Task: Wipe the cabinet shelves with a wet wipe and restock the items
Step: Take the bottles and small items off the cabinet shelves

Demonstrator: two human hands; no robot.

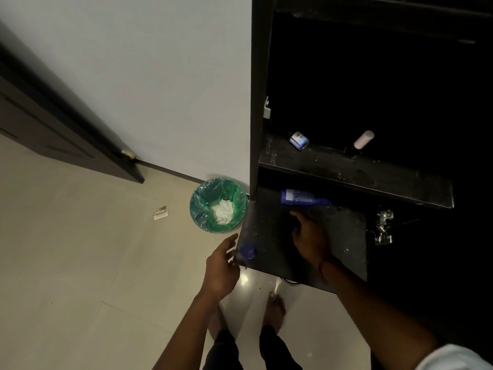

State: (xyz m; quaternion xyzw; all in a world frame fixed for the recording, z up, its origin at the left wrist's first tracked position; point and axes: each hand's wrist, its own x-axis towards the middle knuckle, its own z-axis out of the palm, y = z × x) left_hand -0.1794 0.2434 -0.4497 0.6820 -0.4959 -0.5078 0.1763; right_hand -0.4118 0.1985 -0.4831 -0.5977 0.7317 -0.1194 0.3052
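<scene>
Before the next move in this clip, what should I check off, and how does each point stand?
1. Right hand on the lower shelf: ok, it rests there.
2. Wipe in the right hand: cannot tell, too dark.
3. Left hand free: ok, open beside the shelf's front corner.
4. Lower shelf cleared for wiping: not ok; a blue bottle lies at the back, a small blue item at the front corner.
5. Upper shelf clean: not ok, pale specks show near the small bottle and white tube.
6. Bin close by: ok, on the floor left of the cabinet.
</scene>
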